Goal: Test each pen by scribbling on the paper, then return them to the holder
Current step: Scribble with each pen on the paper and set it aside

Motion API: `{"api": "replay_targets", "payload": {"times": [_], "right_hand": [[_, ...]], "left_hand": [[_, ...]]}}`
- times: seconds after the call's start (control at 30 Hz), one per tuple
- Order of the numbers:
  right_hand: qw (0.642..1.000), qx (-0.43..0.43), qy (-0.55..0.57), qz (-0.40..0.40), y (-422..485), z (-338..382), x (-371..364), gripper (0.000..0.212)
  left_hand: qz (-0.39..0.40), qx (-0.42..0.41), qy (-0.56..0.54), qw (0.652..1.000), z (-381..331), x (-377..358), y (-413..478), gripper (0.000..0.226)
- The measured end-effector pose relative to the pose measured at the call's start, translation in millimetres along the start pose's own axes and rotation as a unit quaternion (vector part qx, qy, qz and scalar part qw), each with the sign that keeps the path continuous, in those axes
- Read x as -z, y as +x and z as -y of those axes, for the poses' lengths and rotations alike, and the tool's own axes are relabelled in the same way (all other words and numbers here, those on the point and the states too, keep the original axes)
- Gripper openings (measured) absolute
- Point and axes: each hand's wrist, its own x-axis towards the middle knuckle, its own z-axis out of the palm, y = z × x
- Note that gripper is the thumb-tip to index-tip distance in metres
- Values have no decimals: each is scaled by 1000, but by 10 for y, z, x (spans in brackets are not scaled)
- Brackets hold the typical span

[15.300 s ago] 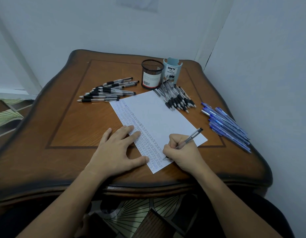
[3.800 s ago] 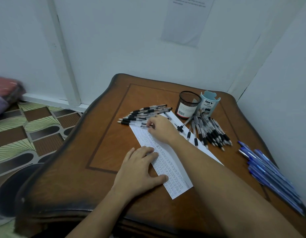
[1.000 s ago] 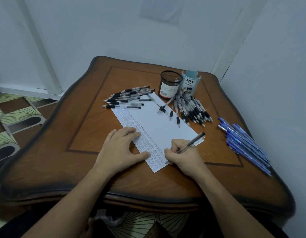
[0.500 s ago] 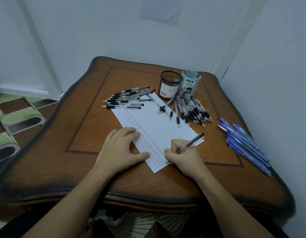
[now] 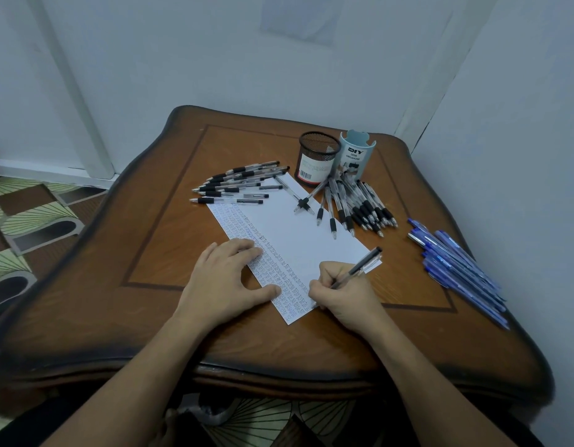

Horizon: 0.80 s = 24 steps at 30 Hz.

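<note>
A white sheet of paper (image 5: 298, 240) lies slanted on the wooden table (image 5: 144, 253), with rows of small scribbles along its left edge. My left hand (image 5: 226, 279) presses flat on the paper's near left part. My right hand (image 5: 340, 296) grips a clear black-tipped pen (image 5: 360, 267), its tip down on the paper near the bottom corner. A black mesh holder (image 5: 318, 162) and a pale blue desk organizer (image 5: 356, 158) stand at the back.
A pile of black-grip pens (image 5: 237, 183) lies left of the holders, and another pile of black-grip pens (image 5: 356, 208) lies in front of them, partly on the paper. Several blue pens (image 5: 456, 269) lie at the right edge. Walls close in behind and on the right.
Since a second ago the right hand has stayed at the paper's bottom corner with the pen tilted only slightly differently. The left hand has not moved.
</note>
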Motion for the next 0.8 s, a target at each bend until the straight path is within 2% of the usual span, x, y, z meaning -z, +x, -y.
{"api": "replay_targets", "payload": {"times": [0.2, 0.37, 0.47, 0.53, 0.6, 0.8], "right_hand": [[1000, 6, -6, -15, 2, 22, 8, 41], [972, -68, 215, -69, 74, 94, 119, 49], [954, -81, 282, -66, 83, 130, 127, 56], [961, -83, 260, -53, 76, 162, 105, 47], [967, -95, 233, -40, 86, 182, 107, 50], [980, -90, 176, -27, 95, 230, 133, 37]], "left_hand": [[-7, -3, -2, 1000, 10, -21, -1, 98], [-2, -2, -9, 1000, 13, -13, -9, 99], [0, -1, -5, 1000, 7, -10, 0, 100], [0, -3, -7, 1000, 9, -5, -2, 100], [3, -2, -6, 1000, 10, 0, -3, 100], [8, -6, 3, 1000, 15, -6, 7, 100]]}}
